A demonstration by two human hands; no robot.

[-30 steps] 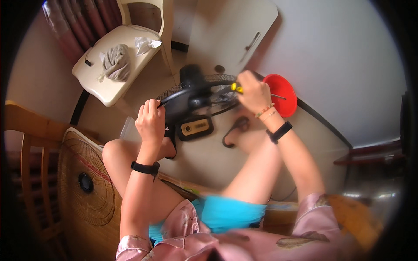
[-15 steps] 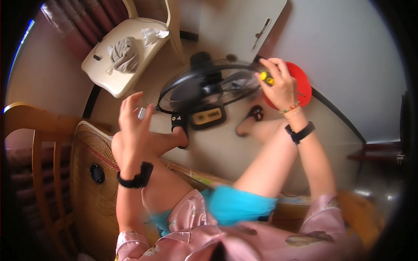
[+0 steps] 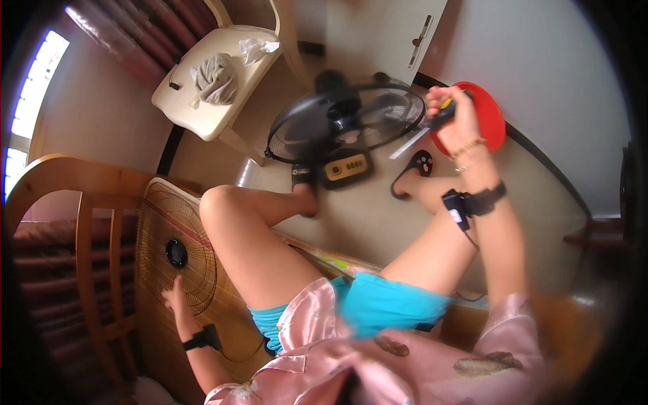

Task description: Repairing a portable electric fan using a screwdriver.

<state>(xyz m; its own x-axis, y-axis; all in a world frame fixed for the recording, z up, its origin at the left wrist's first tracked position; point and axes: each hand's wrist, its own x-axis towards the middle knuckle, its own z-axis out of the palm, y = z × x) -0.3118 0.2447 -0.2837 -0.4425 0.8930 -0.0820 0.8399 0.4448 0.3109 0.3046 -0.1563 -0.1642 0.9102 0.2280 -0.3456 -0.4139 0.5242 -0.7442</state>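
Note:
A screwdriver with a dark and yellow handle is gripped in my right hand, its pale shaft slanting down to the left, blurred. Beyond that hand stands a red basin on the floor. On the floor ahead is the black fan, its blades bare inside a round rear cage and its base carrying a row of buttons. My left hand is down at my left side by a round wire fan grille with a black centre. Its fingers look spread; whether they touch the wires is unclear.
A cream chair holds a grey cloth and a crumpled white bag. The grille lies on a woven mat beside a wooden headboard. A white panel stands behind the fan. My slippered feet flank the fan base.
My left hand has dropped back from in front of me to the grille; the small silvery thing in its fingers no longer shows. The screwdriver has turned, its shaft now visible.

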